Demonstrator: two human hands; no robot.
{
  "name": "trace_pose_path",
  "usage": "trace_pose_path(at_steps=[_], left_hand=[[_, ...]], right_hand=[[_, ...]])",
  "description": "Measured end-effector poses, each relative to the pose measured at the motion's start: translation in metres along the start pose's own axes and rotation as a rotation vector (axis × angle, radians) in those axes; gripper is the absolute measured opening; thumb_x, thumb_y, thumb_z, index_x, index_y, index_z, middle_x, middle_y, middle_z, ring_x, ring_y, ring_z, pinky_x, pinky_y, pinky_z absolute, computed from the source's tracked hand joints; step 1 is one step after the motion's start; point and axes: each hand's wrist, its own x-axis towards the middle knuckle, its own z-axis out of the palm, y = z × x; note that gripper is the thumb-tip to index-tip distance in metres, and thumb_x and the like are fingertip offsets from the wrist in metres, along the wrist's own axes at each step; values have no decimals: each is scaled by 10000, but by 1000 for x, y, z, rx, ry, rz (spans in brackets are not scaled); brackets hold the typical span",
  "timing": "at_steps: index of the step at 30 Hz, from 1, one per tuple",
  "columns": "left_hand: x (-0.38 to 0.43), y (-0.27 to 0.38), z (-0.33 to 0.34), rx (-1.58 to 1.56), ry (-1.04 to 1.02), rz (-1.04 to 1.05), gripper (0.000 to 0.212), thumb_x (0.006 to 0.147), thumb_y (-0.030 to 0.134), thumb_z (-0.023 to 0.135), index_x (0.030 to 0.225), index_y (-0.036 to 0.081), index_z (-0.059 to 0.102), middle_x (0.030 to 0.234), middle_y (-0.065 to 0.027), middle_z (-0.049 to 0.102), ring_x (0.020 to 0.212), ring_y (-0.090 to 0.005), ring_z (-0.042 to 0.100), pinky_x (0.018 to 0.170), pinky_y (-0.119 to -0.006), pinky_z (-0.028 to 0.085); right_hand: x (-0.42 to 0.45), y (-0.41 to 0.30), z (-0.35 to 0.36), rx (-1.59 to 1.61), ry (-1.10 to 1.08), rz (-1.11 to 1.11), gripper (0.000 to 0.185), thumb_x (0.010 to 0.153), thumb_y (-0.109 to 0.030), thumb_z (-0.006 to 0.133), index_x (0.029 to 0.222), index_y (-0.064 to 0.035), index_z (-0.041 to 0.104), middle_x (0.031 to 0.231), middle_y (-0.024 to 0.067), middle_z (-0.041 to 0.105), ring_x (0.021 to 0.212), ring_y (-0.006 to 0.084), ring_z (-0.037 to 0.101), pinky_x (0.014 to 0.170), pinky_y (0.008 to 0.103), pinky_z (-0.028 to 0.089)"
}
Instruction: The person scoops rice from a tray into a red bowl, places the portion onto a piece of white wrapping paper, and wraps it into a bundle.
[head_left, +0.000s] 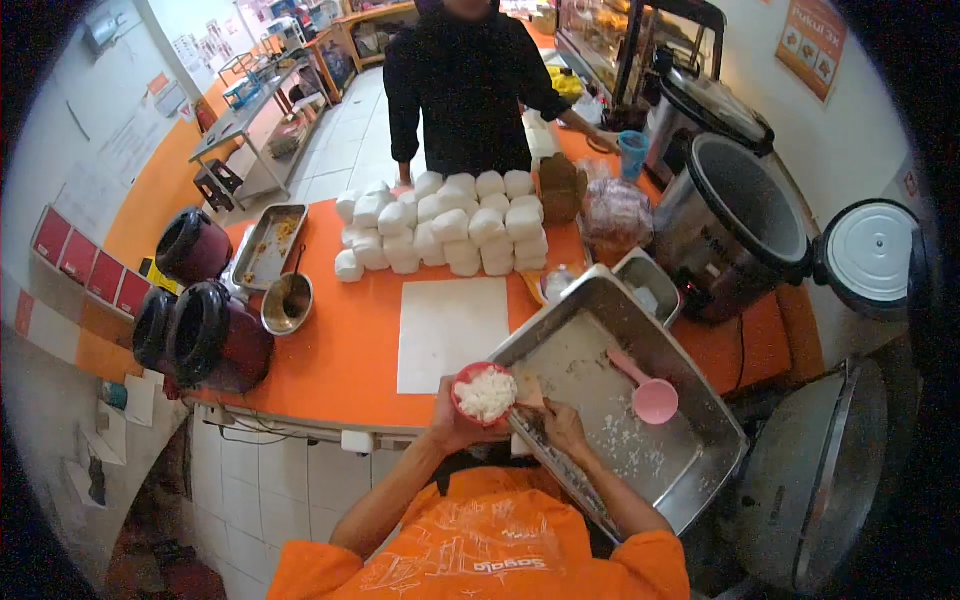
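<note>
My left hand (448, 421) is closed around a red bowl heaped with white rice (486, 394), just over the near edge of the orange counter. Beside it, my right hand (564, 429) grips a flat, light-coloured utensil (529, 391), its blade next to the bowl's rim. Under my right forearm lies a large steel tray (686, 469) with scattered rice grains and a pink plastic scoop (655, 400) in it. A white sheet (452, 330) lies flat on the counter beyond the bowl. Stacks of white wrapped packets (450, 225) stand behind the sheet.
At the left are a metal bowl (287, 304), a soiled steel tray (270, 246) and several dark lidded containers (221, 337). At the right stand an open large rice cooker (720, 225), a small steel pan (651, 285) and a blue cup (633, 155). A person in black (469, 90) stands across the counter.
</note>
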Motion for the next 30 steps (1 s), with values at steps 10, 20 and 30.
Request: trace_pose_path(at_steps=[10,20,30], left_hand=[[-4,-18,54,343,221,279,588,902,468,500,1335,75,436,1296,-137,526,1141,-263,568,863,-432,536],[52,-63,72,863,460,683,536,951,420,445,1322,34,481,1189,-75,589,1014,-187,609,787,-326,542],[96,-112,57,979,577,527,581,937,460,430,1332,34,401,1240,-114,467,1113,-215,473,955,-349,390]], right_hand=[[-11,-2,-44,311,-98,96,392,943,-296,530,1224,-36,613,962,152,647,878,232,612,783,350,474],[-70,-101,-158,85,175,46,374,935,-158,545,1265,15,571,777,99,638,649,203,600,612,311,479],[-100,-150,-107,-370,418,91,556,805,-9,491,1346,87,409,1012,209,618,899,332,637,716,406,538]])
